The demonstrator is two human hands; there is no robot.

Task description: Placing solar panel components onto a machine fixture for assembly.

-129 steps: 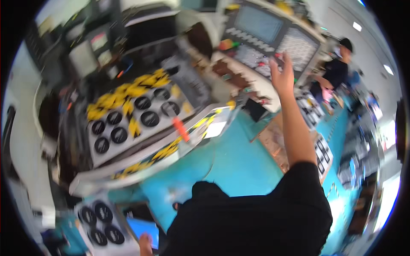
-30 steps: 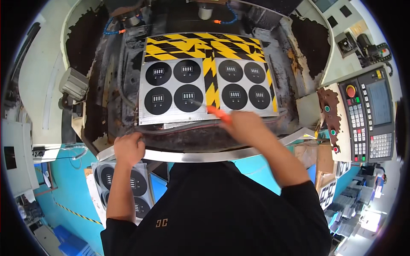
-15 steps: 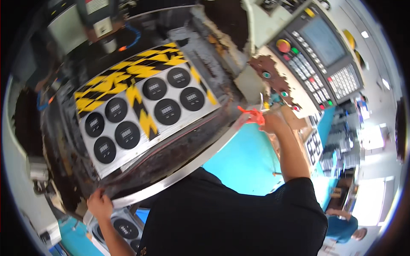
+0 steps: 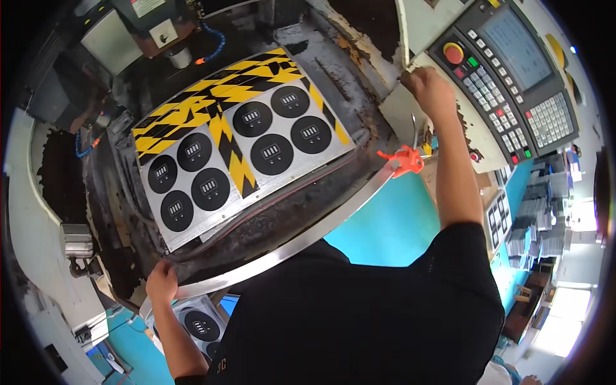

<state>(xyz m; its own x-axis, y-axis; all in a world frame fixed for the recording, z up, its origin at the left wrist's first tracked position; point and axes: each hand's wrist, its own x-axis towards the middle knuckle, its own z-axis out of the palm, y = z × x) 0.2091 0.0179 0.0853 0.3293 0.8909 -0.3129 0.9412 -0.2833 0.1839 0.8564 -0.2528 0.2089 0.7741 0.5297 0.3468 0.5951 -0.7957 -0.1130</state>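
My right hand [image 4: 433, 90] reaches up to the machine's inner edge beside the control panel, with its fingers curled; whatever is in them, if anything, is hidden. Below it, apart from the hand, an orange-red tangled-looking thing [image 4: 405, 160] sits at the right end of the metal front rim [image 4: 308, 239]. A thin bent silver tube [image 4: 414, 128] stands just above that. My left hand [image 4: 162, 281] is closed over the left end of the rim. Between my hands, inside the machine, lies a silver fixture plate [image 4: 215, 221] bearing several round black discs [image 4: 271, 154] with white markings.
Yellow-and-black striped tape [image 4: 192, 102] covers the plate's far side. The control panel [image 4: 507, 83] with a red stop button [image 4: 453, 52] stands at right. A spindle [image 4: 181, 58] and blue coolant hose [image 4: 215, 45] hang behind. More discs [image 4: 201, 326] lie below my left arm.
My right hand has left the orange-red thing and moved up and away to the edge beside the control panel. My left hand stays on the rim. The whole view has shifted a little.
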